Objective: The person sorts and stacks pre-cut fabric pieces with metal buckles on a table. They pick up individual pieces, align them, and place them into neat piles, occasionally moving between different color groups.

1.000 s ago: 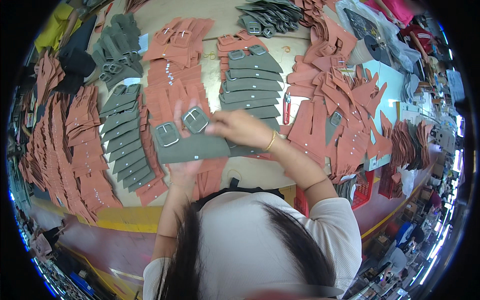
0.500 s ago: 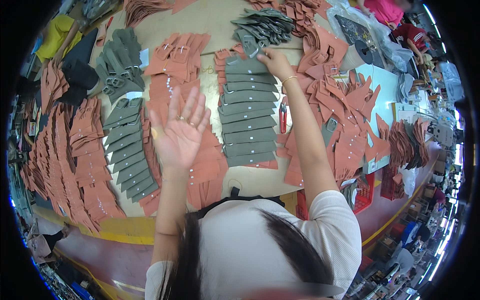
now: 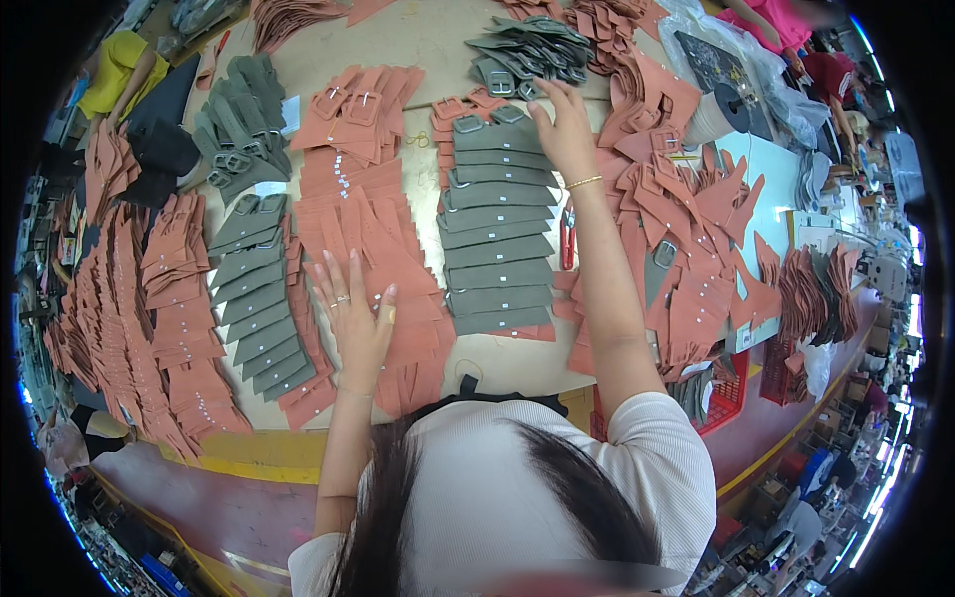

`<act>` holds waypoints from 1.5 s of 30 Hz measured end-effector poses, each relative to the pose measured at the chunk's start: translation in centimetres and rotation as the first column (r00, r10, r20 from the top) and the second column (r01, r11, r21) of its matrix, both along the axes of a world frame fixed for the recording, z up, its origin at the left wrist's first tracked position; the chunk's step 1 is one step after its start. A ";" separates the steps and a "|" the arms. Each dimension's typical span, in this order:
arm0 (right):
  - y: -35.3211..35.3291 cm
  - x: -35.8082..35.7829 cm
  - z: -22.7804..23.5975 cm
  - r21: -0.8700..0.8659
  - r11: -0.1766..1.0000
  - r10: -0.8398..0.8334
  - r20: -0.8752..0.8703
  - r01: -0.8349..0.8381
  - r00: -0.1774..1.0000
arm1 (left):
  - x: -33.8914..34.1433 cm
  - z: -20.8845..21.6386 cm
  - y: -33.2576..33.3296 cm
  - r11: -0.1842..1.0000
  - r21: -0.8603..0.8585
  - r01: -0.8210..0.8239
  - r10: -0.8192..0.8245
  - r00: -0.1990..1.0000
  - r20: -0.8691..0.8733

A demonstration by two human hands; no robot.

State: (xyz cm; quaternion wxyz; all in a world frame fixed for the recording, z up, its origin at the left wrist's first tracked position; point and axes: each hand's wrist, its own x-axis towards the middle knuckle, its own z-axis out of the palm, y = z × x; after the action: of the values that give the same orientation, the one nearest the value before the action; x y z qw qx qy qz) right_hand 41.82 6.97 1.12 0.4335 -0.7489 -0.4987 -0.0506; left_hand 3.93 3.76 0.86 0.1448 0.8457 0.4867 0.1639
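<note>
My right hand [image 3: 565, 129] reaches forward at the far end of a column of overlapping dark green strap pieces [image 3: 497, 224]. Its thumb and fingers look apart, with nothing visible between them. Just beyond the fingertips lies a heap of green buckled straps [image 3: 532, 55]. Two covered buckles [image 3: 507, 113] top the column. My left hand [image 3: 356, 323], back up and fingers spread, is over stacked orange strap pieces [image 3: 413, 318]; whether it presses on them I cannot tell.
Red-handled pliers [image 3: 567, 239] lie right of the column. Orange buckled pieces [image 3: 662, 199] crowd the right side. Another green column [image 3: 254, 298] and orange stacks [image 3: 179, 328] stand left. A thread cone [image 3: 718, 114] stands far right; a red crate [image 3: 731, 393] is below the table edge.
My left hand has turned from palm up to back up and come down nearer. My right hand has left the column's top piece, which now lies flat, and shifted slightly right.
</note>
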 end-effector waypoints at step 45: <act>-23.9 -21.5 -4.9 -0.351 0.599 0.696 -0.218 -0.720 0.685 | -7.4 -5.6 -9.4 0.988 0.024 0.150 -0.145 0.978 -0.151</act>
State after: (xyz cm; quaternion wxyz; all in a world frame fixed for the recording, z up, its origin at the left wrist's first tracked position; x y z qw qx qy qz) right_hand 20.34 -16.94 -3.75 0.2650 -0.5639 -0.7403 0.2527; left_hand -3.47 -5.68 -4.78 0.1049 0.8919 0.4290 0.0976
